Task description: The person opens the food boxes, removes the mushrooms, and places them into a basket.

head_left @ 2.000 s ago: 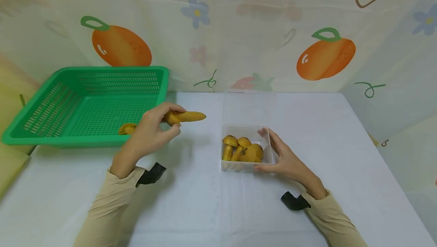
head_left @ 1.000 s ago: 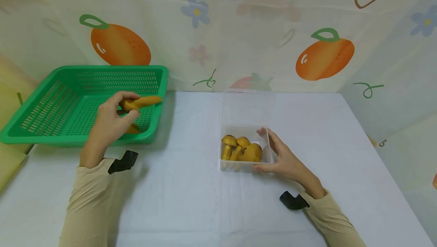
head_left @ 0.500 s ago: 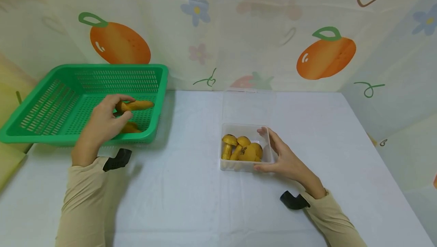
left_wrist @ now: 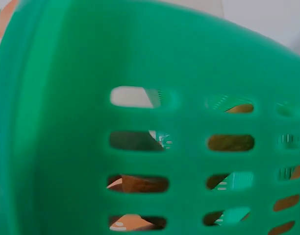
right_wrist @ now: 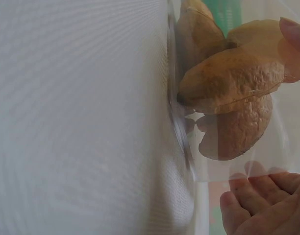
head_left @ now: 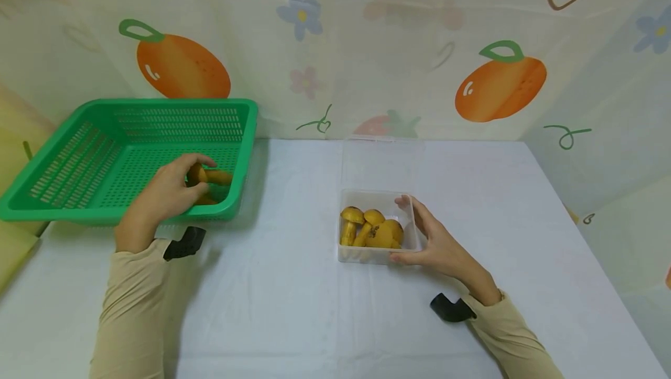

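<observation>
Beige sleeves: In the foreground, two sleeves [head_left: 131, 315] stretch over a white-covered table [head_left: 293, 309], each wrist bearing a black fitting [head_left: 452, 308].
Right hand: Across from the basket, the right hand [head_left: 440, 249] grips the box, thumb on the near side, fingers spread to the far corner.
Clear plastic box: The box [head_left: 372, 257] sits on the table, several yellow-brown mushrooms [head_left: 380, 236] bunched inside, caps and stems at mixed angles.
Left hand: The left hand [head_left: 170, 190] dips over the near rim, thumb and fingers curled, partly open, around a mushroom cap.
Gripped mushroom: The mushroom [head_left: 217, 177] is inside the basket, its stem toward the right end; I cannot tell whether it touches the bottom.
Green basket: Beside that hand, the slotted basket [head_left: 183, 126] also holds a second mushroom [head_left: 207, 200], mostly hidden.
Transparent lid: The lid [head_left: 382, 163] stands open behind the box.
Cloth backdrop: Orange fruits [head_left: 500, 89] and blue flowers [head_left: 300, 13] decorate the pale cloth [head_left: 341, 47] beyond.
</observation>
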Demonstrator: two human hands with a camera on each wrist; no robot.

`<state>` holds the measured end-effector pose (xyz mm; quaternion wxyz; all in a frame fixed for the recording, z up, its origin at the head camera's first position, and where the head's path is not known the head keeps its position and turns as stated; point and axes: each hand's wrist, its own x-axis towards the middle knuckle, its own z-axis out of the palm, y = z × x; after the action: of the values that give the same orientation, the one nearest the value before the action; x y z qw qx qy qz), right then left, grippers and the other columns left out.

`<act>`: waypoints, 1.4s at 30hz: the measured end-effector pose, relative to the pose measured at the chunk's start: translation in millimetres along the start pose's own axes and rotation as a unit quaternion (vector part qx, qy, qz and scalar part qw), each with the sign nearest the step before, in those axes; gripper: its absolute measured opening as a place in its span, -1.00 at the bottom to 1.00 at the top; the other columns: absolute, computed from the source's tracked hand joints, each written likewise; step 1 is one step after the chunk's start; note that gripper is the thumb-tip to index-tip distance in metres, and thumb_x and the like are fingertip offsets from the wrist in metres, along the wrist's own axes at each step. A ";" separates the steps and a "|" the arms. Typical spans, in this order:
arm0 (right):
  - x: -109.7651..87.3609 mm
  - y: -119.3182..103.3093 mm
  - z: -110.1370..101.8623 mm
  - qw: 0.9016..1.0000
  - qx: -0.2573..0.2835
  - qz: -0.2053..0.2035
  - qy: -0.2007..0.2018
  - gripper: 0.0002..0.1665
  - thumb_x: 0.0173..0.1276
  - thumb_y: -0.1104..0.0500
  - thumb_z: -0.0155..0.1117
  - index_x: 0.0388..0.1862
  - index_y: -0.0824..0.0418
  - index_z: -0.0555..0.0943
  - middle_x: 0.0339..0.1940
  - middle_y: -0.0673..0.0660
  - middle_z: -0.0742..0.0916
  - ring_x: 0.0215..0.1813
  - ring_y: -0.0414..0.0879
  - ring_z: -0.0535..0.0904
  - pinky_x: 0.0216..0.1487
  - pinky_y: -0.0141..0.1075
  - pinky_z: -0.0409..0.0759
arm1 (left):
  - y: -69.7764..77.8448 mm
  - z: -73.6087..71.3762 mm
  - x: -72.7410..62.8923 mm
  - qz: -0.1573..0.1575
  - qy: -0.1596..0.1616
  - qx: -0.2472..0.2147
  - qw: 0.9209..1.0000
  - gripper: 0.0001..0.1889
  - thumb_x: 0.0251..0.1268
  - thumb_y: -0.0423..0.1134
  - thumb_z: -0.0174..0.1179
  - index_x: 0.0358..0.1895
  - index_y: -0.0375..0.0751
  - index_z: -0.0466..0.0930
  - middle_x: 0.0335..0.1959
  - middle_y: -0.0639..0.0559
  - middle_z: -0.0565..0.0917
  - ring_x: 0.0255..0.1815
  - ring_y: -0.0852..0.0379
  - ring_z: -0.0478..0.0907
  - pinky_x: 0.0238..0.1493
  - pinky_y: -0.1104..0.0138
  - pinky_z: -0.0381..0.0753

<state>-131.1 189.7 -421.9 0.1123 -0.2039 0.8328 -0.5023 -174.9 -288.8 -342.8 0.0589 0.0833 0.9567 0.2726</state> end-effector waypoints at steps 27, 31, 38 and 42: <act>1.0 -0.6 -0.8 1.000 -0.002 -0.011 0.000 0.29 0.06 0.17 0.61 0.61 0.19 -0.03 0.57 0.23 0.25 0.63 0.18 0.02 0.57 0.17 -0.02 | 4.5 0.0 2.5 -0.011 -0.021 -0.004 1.000 -0.55 0.47 -0.37 -0.01 0.39 -0.27 0.31 0.21 -0.36 0.45 0.21 -0.31 0.32 0.10 -0.18 0.38; 1.3 0.2 -0.7 1.000 -0.001 -0.009 0.000 0.30 0.06 0.16 0.61 0.61 0.18 -0.03 0.58 0.22 0.25 0.63 0.17 0.02 0.57 0.17 -0.03 | 4.6 -0.4 3.1 -0.016 -0.030 0.002 0.999 -0.56 0.51 -0.31 -0.01 0.39 -0.26 0.33 0.19 -0.34 0.47 0.23 -0.30 0.31 0.14 -0.20 0.36; 1.5 0.9 -0.5 1.000 0.001 -0.007 0.000 0.30 0.05 0.17 0.61 0.61 0.18 -0.04 0.57 0.22 0.25 0.63 0.17 0.02 0.57 0.16 -0.03 | 5.4 -0.8 2.2 -0.021 -0.023 0.001 1.000 -0.54 0.51 -0.28 0.00 0.41 -0.26 0.31 0.22 -0.36 0.42 0.15 -0.27 0.29 0.09 -0.15 0.35; 1.3 1.2 -0.3 1.000 0.001 -0.005 -0.002 0.31 0.06 0.16 0.61 0.61 0.18 -0.05 0.58 0.22 0.24 0.64 0.17 0.01 0.57 0.16 -0.04 | 6.8 0.3 0.1 -0.013 -0.001 -0.005 1.000 -0.54 0.48 -0.32 0.02 0.40 -0.26 0.32 0.39 -0.40 0.30 0.22 -0.30 0.26 0.13 -0.20 0.33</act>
<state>-132.6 189.8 -422.8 0.1117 -0.2089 0.8309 -0.5034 -174.0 -282.9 -339.4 0.0638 0.0705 0.9564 0.2762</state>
